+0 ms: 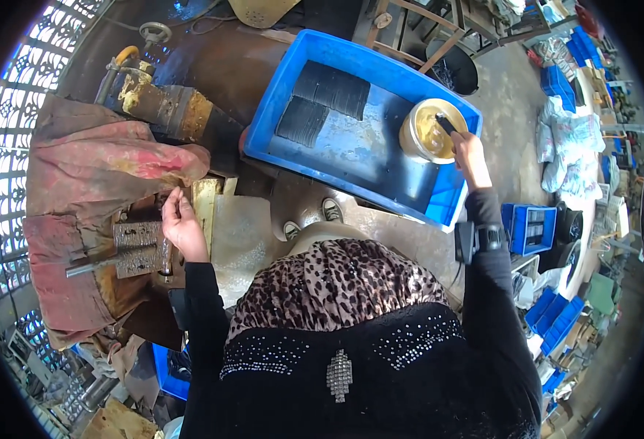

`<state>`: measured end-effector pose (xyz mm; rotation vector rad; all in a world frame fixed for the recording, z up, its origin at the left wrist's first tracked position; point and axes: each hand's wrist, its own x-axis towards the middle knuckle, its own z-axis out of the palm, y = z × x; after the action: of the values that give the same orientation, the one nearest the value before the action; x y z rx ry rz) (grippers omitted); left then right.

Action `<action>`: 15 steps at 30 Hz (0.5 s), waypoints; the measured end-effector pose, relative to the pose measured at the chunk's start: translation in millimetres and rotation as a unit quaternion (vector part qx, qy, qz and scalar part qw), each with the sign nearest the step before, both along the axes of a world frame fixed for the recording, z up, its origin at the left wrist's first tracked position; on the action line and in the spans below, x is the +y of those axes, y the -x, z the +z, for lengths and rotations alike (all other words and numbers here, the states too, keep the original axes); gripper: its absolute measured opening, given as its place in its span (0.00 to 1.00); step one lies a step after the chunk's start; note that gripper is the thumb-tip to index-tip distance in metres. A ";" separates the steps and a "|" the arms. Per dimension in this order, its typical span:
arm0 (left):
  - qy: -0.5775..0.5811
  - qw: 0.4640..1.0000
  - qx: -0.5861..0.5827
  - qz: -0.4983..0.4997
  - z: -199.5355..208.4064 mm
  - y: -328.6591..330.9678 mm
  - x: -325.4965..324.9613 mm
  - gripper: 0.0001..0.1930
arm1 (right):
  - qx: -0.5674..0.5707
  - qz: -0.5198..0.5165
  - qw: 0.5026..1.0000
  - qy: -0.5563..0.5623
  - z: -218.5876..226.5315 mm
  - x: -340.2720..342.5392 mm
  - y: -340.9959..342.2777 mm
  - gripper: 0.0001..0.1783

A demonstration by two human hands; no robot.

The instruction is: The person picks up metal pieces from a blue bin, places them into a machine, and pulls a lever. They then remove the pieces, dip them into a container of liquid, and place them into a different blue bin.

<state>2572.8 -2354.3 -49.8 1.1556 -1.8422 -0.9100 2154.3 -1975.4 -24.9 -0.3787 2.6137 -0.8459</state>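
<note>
My right hand (472, 159) is closed around a black-handled tool (446, 124), whose lower end is inside a round tub (412, 136) of yellowish paste. The tub stands at the right end of a large blue plastic tray (281, 91). At the tray's left lie dark, flat ridged pieces (330, 89) in neat rows. My left hand (183, 225) is raised beside a machine part, its fingertips drawn together; anything between them is too small to make out. Close to it are a stained reddish cloth (106, 168) and a rough metal block (140, 249) with a rod.
A valve handwheel (155, 33) and a paste-smeared pipe (164, 110) stand at the far left. Beyond the tray sits a dark bucket (451, 66). At right are a blue crate (530, 227) with dark pieces, plastic bags (571, 146) and more blue bins (554, 318).
</note>
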 end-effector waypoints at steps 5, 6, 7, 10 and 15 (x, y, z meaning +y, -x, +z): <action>-0.001 1.000 0.002 -0.009 1.8 1.7 2.0 0.12 | -0.115 -0.087 0.958 0.249 -1.5 -61.0 -26.9 0.15; -0.002 1.000 -0.001 -0.009 2.9 1.8 2.2 0.12 | -0.132 -0.087 0.958 0.239 -16.8 -76.0 -24.3 0.14; -0.012 1.000 0.005 -0.009 4.1 2.1 2.2 0.12 | -0.145 -0.019 0.948 0.284 -35.9 -90.2 -18.9 0.14; -0.005 1.000 -0.028 -0.007 7.5 1.2 3.4 0.12 | 0.075 0.128 0.989 0.013 -105.9 -141.8 12.3 0.09; -0.008 0.999 -0.034 -0.010 9.3 1.9 4.9 0.12 | 0.211 0.079 0.963 -0.150 -182.9 -171.1 28.4 0.15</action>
<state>2570.9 -2349.4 -40.6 1.1929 -1.9068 -0.9078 2125.9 -2146.4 -207.7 -0.7359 2.9849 -0.3302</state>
